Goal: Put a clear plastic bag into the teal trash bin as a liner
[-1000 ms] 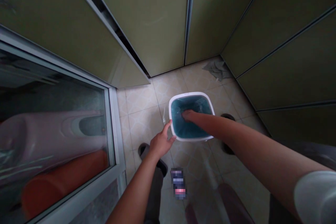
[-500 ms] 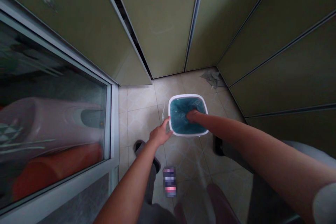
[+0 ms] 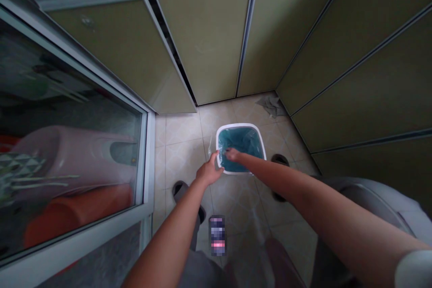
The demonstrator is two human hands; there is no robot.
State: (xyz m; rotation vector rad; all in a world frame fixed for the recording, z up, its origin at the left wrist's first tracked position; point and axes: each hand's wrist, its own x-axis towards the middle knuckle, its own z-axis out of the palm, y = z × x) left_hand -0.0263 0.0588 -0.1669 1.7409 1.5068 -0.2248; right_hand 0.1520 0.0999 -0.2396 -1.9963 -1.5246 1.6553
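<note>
Tiled floor point(image 3: 184, 157) runs up to olive cabinets point(image 3: 209, 49), a rag point(image 3: 272, 105) lying in their corner. On it stands the bin point(image 3: 240, 124), upright, white-rimmed and blue inside. Shiny film point(image 3: 252, 137) already appears to line it, but creased, not yet flat against the walls; the rim looks uncovered. The left hand point(image 3: 208, 171) touches the rim's near-left side, thumb and forefinger apart. The right hand point(image 3: 232, 155) reaches inside by the left wall; whether its fingers pinch film cannot be told.
</note>
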